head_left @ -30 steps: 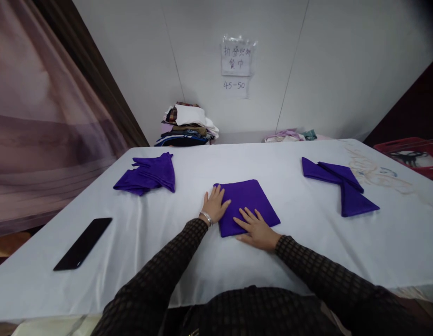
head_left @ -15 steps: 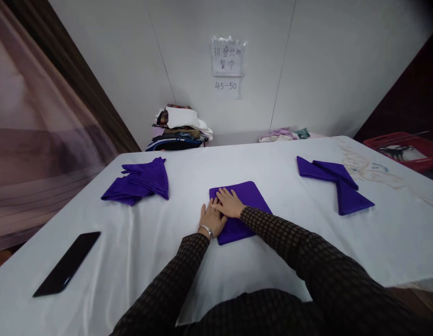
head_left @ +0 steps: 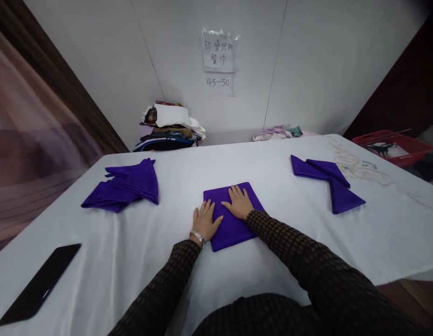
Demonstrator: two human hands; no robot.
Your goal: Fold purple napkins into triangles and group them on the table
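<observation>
A purple cloth [head_left: 233, 228], folded into a flat square, lies on the white-covered table [head_left: 160, 280] in front of me. My left hand [head_left: 206, 221] rests with fingers spread on its left edge, a silver bracelet at the wrist. On the upper middle of the square lies my right hand [head_left: 239, 203], flat and with the fingers apart. A loosely bunched purple cloth [head_left: 128, 186] is at the left of the table. Toward the right is another purple cloth [head_left: 333, 182], folded into a shape with pointed ends.
A black flat device [head_left: 41, 282] lies at the near left. Behind the table are a stack of clothes [head_left: 170, 126] and a smaller heap of cloth [head_left: 274, 133]. A red basket [head_left: 405, 156] stands beyond the right edge. Paper signs [head_left: 218, 53] hang on the wall.
My hands have moved apart: the right one slid rightward over the purple square, while the left stays at its left edge. The view has shifted slightly, moving the surroundings in the picture.
</observation>
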